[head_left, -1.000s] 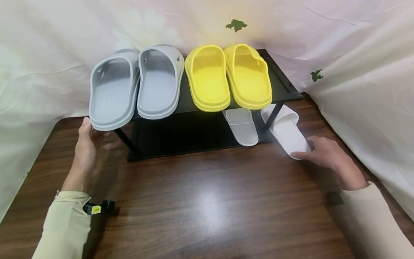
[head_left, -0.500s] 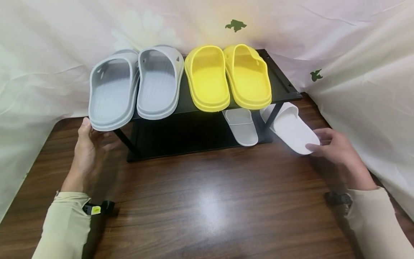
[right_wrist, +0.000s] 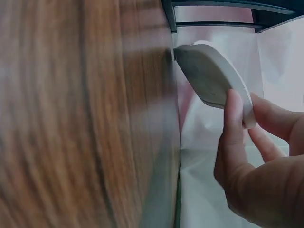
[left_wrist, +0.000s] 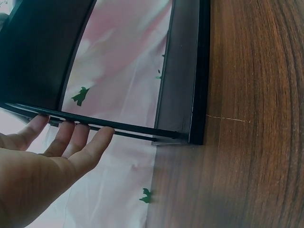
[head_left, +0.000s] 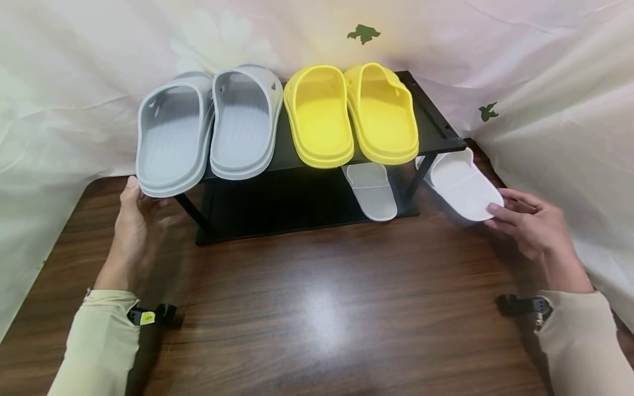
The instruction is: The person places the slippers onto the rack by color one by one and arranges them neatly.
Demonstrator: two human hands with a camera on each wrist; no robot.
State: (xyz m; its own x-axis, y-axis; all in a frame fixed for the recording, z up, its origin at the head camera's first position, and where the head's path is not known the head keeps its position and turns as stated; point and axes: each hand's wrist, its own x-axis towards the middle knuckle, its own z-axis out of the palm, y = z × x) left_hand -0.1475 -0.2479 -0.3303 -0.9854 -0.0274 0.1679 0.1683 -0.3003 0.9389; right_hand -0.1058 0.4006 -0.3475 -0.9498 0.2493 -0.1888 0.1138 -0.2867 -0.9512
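Note:
My right hand [head_left: 537, 228] pinches a white slide slipper [head_left: 465, 184] by its heel end, just right of the black two-tier shoe rack [head_left: 317, 214]. The right wrist view shows this slipper [right_wrist: 209, 71] tilted, its heel end raised off the wooden surface and the thumb on its underside. The far end lies partly behind the rack's right post. My left hand [head_left: 134, 228] touches the rack's left side below the upper shelf. In the left wrist view, the fingertips [left_wrist: 105, 133] rest against the thin side bars, fingers nearly straight.
Grey clogs [head_left: 173, 143] and yellow clogs [head_left: 324, 121] stand in pairs on the upper shelf. A light grey-white slipper [head_left: 373, 195] lies at the right of the lower shelf. Pale patterned cloth [head_left: 555, 110] hangs close behind and beside the rack.
My right hand has moved right and away from me with the white slipper, drawing it outward from the rack and raising its heel end. My left hand has stayed at the rack's side.

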